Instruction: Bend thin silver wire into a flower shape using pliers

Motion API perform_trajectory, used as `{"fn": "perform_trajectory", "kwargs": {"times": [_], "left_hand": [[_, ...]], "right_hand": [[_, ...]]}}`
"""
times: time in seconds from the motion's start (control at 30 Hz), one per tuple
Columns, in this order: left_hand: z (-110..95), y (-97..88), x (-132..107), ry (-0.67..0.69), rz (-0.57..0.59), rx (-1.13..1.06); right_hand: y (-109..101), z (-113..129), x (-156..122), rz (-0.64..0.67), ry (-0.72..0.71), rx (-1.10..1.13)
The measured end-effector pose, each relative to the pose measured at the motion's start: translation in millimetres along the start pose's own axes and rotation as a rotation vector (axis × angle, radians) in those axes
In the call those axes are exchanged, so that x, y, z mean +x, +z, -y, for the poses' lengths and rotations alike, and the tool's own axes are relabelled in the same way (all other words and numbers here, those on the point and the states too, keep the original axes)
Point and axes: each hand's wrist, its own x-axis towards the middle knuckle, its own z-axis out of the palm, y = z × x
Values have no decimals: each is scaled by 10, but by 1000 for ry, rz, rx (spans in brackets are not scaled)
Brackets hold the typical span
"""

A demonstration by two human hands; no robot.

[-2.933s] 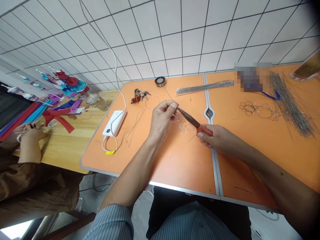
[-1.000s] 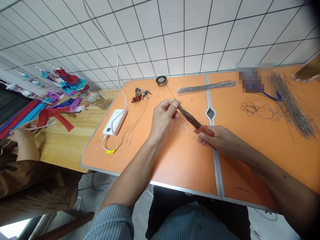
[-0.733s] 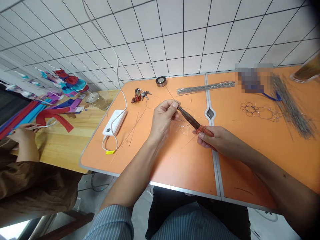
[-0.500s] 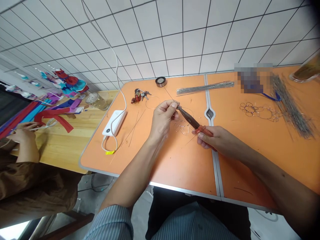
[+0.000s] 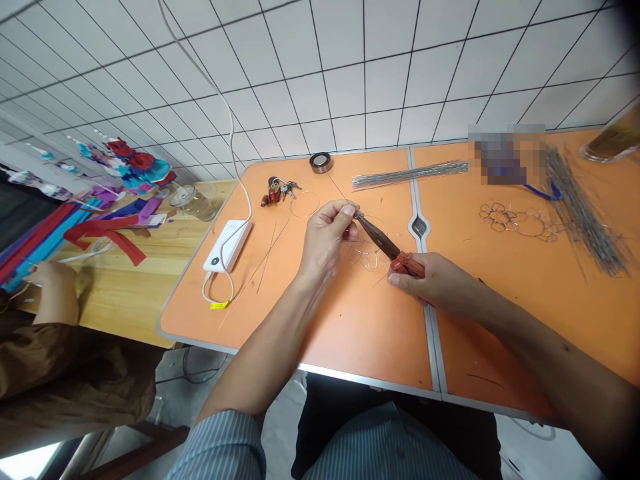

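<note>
My left hand (image 5: 327,233) pinches a thin metal wire (image 5: 340,189) between thumb and fingers; one end sticks up and away toward the wall. In my right hand (image 5: 433,277) are long-nose pliers (image 5: 380,239) with red handles, gripped around the handles. Their dark jaws point up and left, and the tip meets the wire at my left fingertips. Whether the jaws are closed on it is too small to tell. Under the pliers, a bent wire piece with loops (image 5: 369,259) lies on the orange table, partly hidden by my left hand.
Behind my hands are a tape roll (image 5: 321,163), keys (image 5: 283,191) and a wire bundle (image 5: 410,175). A white power bank (image 5: 227,247) with a cable lies left. Looped wire shapes (image 5: 520,223) and another wire bundle (image 5: 585,213) lie right. A co-worker's hand (image 5: 53,277) is far left.
My right hand has shifted its grip on the pliers' handles, its fingers now tucked further underneath. My left hand stays in place. The co-worker's hand at the far left has moved slightly.
</note>
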Motion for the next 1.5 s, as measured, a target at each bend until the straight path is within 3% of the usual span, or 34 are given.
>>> {"fn": "perform_trajectory", "kwargs": {"times": [0.7,0.93,1.1,1.2,1.27,1.37,1.5], "left_hand": [[20,31,-33,35,-47,69],[25,-7,10,65,-69,91],[-34,-61,63,14,-83,48],[-71,-64,50,-45,-28,46],[-81,-50,24,-71,24,50],[-81,-16,-22,-99,93,51],[-71,24,-69,-124,138,43]], "right_hand": [[81,-8,53,-148,-29,-123],[46,4,44,-137,-34,-193],[-184,70,-223,-135,-42,-353],[-415,-5,-404,-300,-19,-571],[-563,-127,-475,-449,62,-724],[-734,-400,-514,-570,151,-943],[-869,-722,-536,-635,188,-1075]]}}
